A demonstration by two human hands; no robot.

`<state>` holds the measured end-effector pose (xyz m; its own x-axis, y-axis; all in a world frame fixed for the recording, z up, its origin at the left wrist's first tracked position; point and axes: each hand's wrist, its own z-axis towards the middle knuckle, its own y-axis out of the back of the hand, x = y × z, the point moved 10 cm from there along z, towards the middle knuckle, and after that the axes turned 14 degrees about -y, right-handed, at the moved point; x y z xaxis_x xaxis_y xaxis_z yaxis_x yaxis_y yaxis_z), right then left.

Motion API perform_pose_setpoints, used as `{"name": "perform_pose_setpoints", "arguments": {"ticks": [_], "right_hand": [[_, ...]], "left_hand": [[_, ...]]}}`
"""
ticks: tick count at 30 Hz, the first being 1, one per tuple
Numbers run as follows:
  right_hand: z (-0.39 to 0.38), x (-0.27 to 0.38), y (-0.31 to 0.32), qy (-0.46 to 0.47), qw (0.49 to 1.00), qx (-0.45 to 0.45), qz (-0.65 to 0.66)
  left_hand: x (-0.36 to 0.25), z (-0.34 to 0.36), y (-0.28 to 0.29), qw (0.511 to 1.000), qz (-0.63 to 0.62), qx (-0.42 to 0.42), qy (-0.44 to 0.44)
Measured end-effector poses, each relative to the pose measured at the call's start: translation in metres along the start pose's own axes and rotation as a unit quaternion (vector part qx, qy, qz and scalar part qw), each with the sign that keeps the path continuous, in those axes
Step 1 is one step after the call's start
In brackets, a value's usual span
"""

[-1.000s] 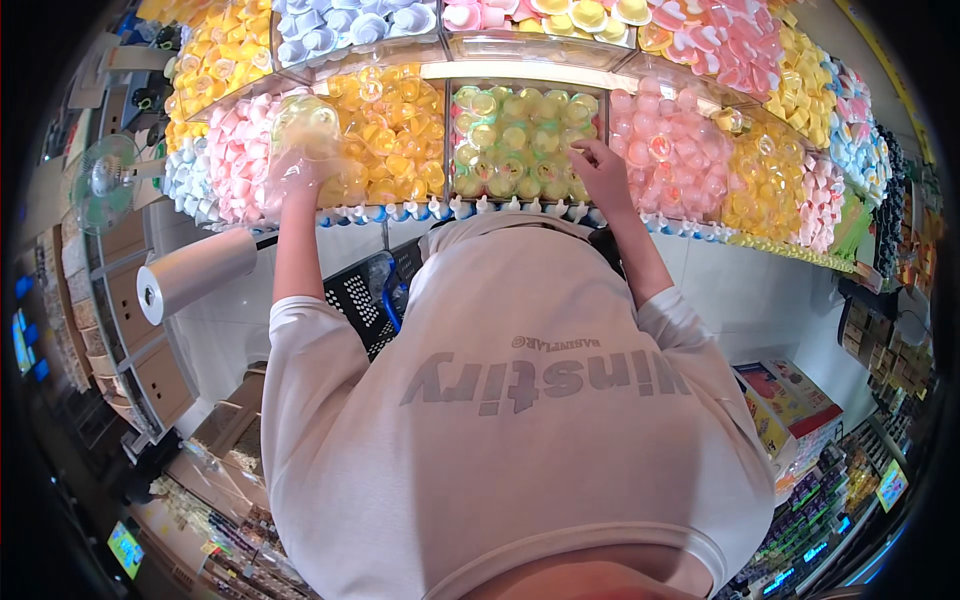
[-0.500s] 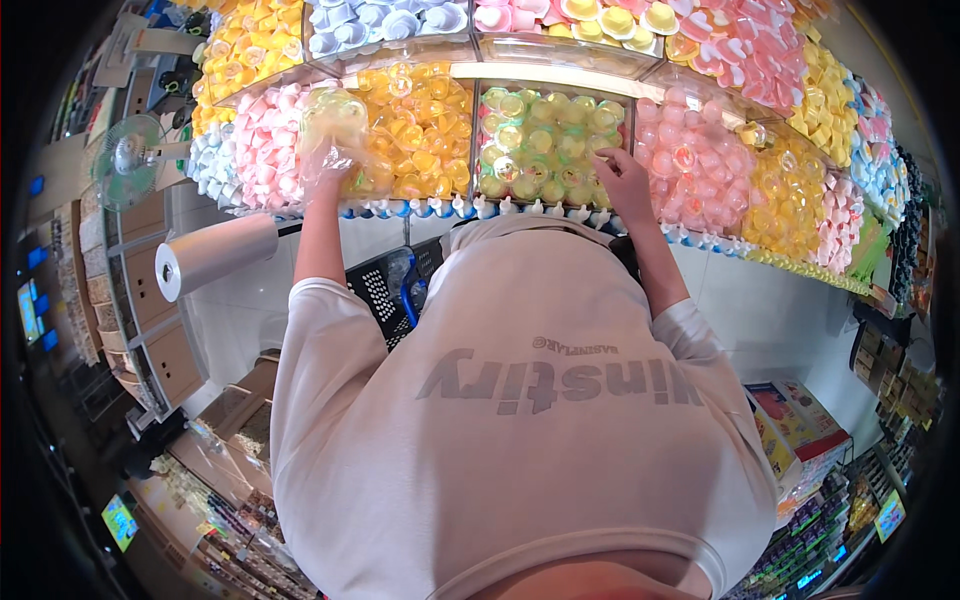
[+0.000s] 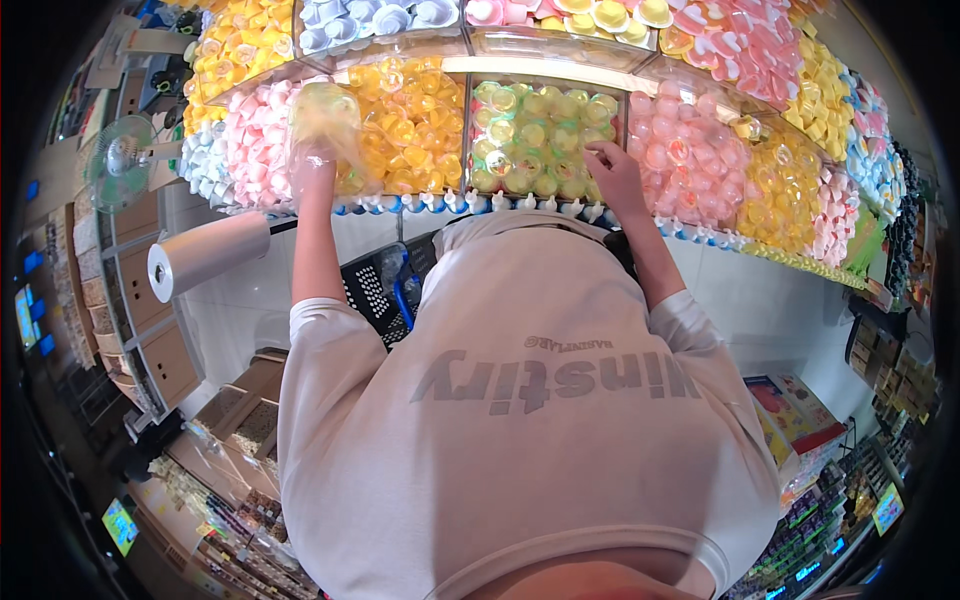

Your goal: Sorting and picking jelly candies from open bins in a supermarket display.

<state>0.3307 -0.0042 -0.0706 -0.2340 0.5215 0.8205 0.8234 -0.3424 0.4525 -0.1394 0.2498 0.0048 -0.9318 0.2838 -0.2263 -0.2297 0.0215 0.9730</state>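
Note:
My left hand [image 3: 316, 160] is closed on a clear plastic bag [image 3: 326, 118], held over the border between the pink cup bin [image 3: 258, 140] and the orange-yellow cup bin [image 3: 405, 130]; the bag looks pale yellow, and its contents are unclear. My right hand [image 3: 610, 170] hovers at the right edge of a bin of pale green, translucent cups [image 3: 525, 145], near the pink translucent cups [image 3: 685, 160]. Its fingers are loosely bent and apart, with nothing visible in them.
An upper row of bins [image 3: 380, 25] holds blue, yellow and pink pieces. A plastic roll [image 3: 205, 255] sits on a bar at left, near a fan [image 3: 117, 165]. A black perforated basket [image 3: 368, 290] is below the display. Boxes [image 3: 785, 410] stand low at right.
The display sits slightly farther right in the view than a second ago. Both hands stay over much the same bins; the bag shifts slightly in my left hand and my right fingers flex.

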Motion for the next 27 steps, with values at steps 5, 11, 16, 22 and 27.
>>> {"name": "perform_pose_setpoints", "arguments": {"ticks": [5, 11, 16, 22, 27], "right_hand": [[0.001, 0.004, -0.003, 0.011, 1.0, 0.003, 0.004], [-0.001, 0.003, 0.002, -0.003, 1.0, -0.001, 0.001], [-0.004, 0.006, -0.001, -0.005, 1.0, 0.016, 0.013], [-0.053, 0.106, -0.04, 0.046, 0.982, 0.181, -0.015], [-0.104, 0.176, -0.083, 0.242, 0.928, 0.187, -0.213]], "left_hand": [[0.039, -0.012, -0.025, 0.994, -0.042, -0.089, 0.047], [-0.029, -0.037, 0.037, 0.976, 0.068, -0.193, -0.078], [-0.015, -0.081, -0.024, 0.881, -0.441, -0.074, 0.155], [-0.154, -0.129, -0.068, 0.632, -0.727, 0.118, 0.241], [-0.239, -0.129, -0.083, 0.507, -0.803, 0.152, 0.275]]}}
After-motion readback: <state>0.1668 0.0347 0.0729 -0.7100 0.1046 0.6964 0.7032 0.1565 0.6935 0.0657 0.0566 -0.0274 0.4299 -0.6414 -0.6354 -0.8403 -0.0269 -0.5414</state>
